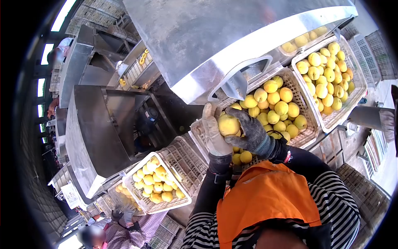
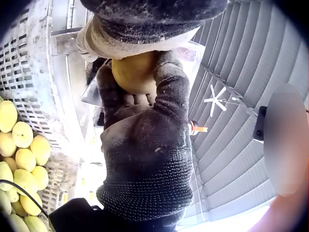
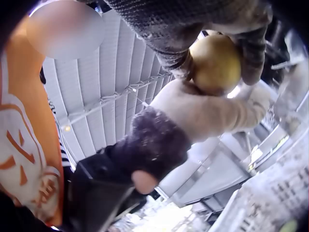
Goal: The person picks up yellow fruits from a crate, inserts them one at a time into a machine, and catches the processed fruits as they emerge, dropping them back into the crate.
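A yellow peach point(image 1: 229, 124) is between my two gloved hands, over the crates. My right hand point(image 1: 248, 130), in a dark grey glove, grips it; in the left wrist view the thumb and fingers of that dark hand point(image 2: 145, 130) curve round its sides. My left hand point(image 1: 213, 130), its glove white on the side facing up, lies along the peach's left side with fingers fairly straight. In the right wrist view this white-gloved hand point(image 3: 212, 113) is beneath the peach point(image 3: 217, 65). Below my hands, a crate point(image 1: 313, 124) holds many peaches.
Another crate of peaches point(image 1: 296, 66) stands at upper right, and one point(image 1: 186, 195) at lower left beside an empty crate point(image 1: 182, 153). A large metal machine point(image 1: 199, 50) overhangs the crates ahead. Someone in a checked sleeve point(image 1: 153, 224) works at lower left.
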`<state>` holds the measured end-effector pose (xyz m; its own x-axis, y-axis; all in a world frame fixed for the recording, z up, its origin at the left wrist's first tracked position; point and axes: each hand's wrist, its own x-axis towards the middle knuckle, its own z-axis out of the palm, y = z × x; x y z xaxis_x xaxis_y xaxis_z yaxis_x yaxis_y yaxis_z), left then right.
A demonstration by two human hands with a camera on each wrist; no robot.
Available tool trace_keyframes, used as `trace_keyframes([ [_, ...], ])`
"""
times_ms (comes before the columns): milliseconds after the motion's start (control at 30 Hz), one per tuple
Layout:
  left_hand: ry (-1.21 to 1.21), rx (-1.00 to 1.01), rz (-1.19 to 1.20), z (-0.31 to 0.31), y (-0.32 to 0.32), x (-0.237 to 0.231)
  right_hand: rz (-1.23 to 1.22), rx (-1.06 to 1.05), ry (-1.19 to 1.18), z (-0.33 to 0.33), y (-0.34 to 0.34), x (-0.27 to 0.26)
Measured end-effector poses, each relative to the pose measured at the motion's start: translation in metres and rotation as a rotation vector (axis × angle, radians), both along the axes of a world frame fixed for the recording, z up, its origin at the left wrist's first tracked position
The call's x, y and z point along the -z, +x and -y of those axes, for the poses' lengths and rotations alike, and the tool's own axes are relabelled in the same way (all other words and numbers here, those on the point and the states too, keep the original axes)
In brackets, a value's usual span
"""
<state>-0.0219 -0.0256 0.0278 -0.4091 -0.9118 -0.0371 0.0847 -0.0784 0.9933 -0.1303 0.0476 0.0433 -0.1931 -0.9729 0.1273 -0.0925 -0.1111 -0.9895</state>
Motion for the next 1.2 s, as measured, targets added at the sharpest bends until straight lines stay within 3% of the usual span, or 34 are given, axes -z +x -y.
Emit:
trace_keyframes([
  [33, -0.077, 0.021, 0.066, 0.000, 0.000, 0.001, -0.168, 0.084, -0.096, 0.001, 0.002, 0.008],
  [67, 0.023, 0.172, 0.180, -0.006, 0.004, -0.007, -0.168, 0.083, -0.099, 0.002, 0.001, 0.014],
  [100, 0.024, 0.173, 0.185, -0.009, 0.007, -0.005, -0.355, 0.189, -0.257, 0.004, 0.001, 0.019],
  [133, 0.322, 0.169, -0.055, -0.012, 0.009, -0.002, -0.543, 0.295, -0.413, 0.006, 0.002, 0.018],
  [167, 0.618, 0.163, -0.300, -0.014, 0.010, -0.001, -0.541, 0.300, -0.411, 0.005, 0.003, 0.014],
  [233, 0.591, 0.175, -0.193, -0.018, 0.012, -0.002, -0.297, 0.346, -0.247, 0.002, 0.003, 0.006],
  [267, 0.299, 0.218, -0.005, -0.018, 0.011, 0.000, -0.454, 0.454, -0.170, 0.001, 0.010, 0.017],
  [300, 0.006, 0.251, 0.179, -0.019, 0.008, 0.002, -0.460, 0.453, -0.170, 0.006, 0.004, 0.023],
  [333, 0.470, -0.007, -0.439, -0.022, -0.016, -0.032, -0.605, 0.551, -0.255, 0.018, -0.007, 0.030],
  [367, 0.470, -0.010, -0.440, -0.016, -0.010, -0.021, -0.747, 0.647, -0.341, 0.031, -0.020, 0.036],
  [400, 0.460, -0.013, -0.267, -0.007, 0.005, 0.006, -0.746, 0.675, -0.285, 0.052, -0.029, 0.042],
  [433, 0.456, -0.012, -0.086, -0.001, 0.022, 0.039, -0.342, 0.652, -0.097, 0.070, -0.034, 0.034],
  [467, 0.498, -0.103, 0.052, 0.003, 0.039, 0.083, -0.896, 0.736, -0.072, 0.098, -0.049, 0.078],
  [500, 0.235, -0.095, 0.385, 0.005, 0.051, 0.126, -0.983, 0.625, 0.174, 0.106, -0.052, 0.072],
  [533, -0.045, -0.080, 0.699, 0.011, 0.055, 0.157, -1.113, 0.661, 0.189, 0.108, -0.052, 0.061],
  [567, -0.030, -0.074, 0.710, 0.011, 0.056, 0.171, -1.244, 0.691, 0.214, 0.104, -0.050, 0.050],
  [600, -0.145, 0.062, 1.111, 0.011, 0.055, 0.181, -1.243, 0.680, 0.236, 0.091, -0.048, 0.038],
  [633, -0.277, 0.206, 1.490, 0.015, 0.049, 0.193, -1.121, 0.634, -0.103, 0.074, -0.049, 0.023],
  [667, -0.264, 0.213, 1.485, 0.016, 0.045, 0.209, -0.975, 0.569, -0.431, 0.056, -0.048, 0.018],
  [700, -0.172, 0.367, 1.609, 0.017, 0.042, 0.226, -0.761, 0.512, -0.251, 0.030, -0.038, 0.063],
  [733, -0.079, 0.531, 1.727, 0.015, 0.041, 0.237, -0.801, 0.435, -0.130, 0.009, -0.027, 0.112],
  [800, -0.086, 0.544, 1.861, 0.007, 0.032, 0.244, -1.034, 0.060, 0.435, -0.007, -0.008, 0.134],
  [833, -0.111, 0.546, 1.999, 0.007, 0.029, 0.247, -1.032, 0.055, 0.442, -0.005, -0.005, 0.157],
  [867, -0.107, 0.548, 2.001, 0.011, 0.032, 0.255, -0.976, -0.035, 0.608, 0.001, -0.002, 0.188],
  [900, -0.271, 0.651, 1.995, 0.016, 0.040, 0.267, -0.912, -0.129, 0.768, 0.006, 0.004, 0.217],
  [933, -0.436, 0.751, 1.979, 0.019, 0.047, 0.275, -0.908, -0.137, 0.763, 0.004, 0.009, 0.245],
  [967, -0.429, 0.746, 1.986, 0.020, 0.049, 0.280, -1.213, -0.086, 0.584, 0.000, 0.012, 0.272],
  [1000, -0.454, 0.642, 1.900, 0.020, 0.051, 0.283, -1.504, -0.024, 0.385, 0.000, 0.014, 0.291],
  [1033, -0.480, 0.543, 1.812, 0.020, 0.053, 0.287, -1.498, -0.022, 0.383, 0.005, 0.016, 0.301],
  [1133, -0.453, 0.601, 1.679, 0.015, 0.085, 0.324, -1.105, -0.289, 0.833, 0.011, 0.019, 0.330],
  [1200, -0.450, 0.631, 1.594, 0.016, 0.086, 0.312, -0.702, -0.231, 0.924, 0.017, -0.002, 0.228],
])
